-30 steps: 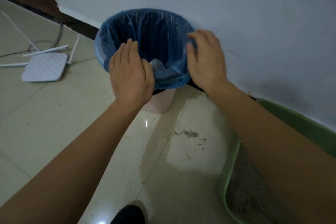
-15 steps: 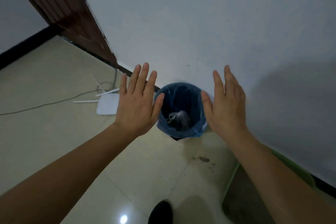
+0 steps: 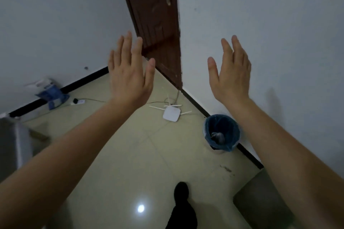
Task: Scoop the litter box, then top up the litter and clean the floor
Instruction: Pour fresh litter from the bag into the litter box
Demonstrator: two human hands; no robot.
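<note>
My left hand and my right hand are raised in front of me, palms forward, fingers spread, both holding nothing. Far below them on the floor by the right wall stands a small bin lined with a blue bag, with a grey lump inside. The litter box with grey litter shows at the lower right, partly hidden by my right forearm. Scattered litter grains lie on the tiles between the bin and the box.
A white router with antennas and cables lies on the floor near a brown door. A blue and white bag leans on the left wall beside a power strip. A grey object stands at left. My foot is below.
I have stood up and the view has risen. My hands left the bin's rim and lifted away, open, and the bin now looks small and far below.
</note>
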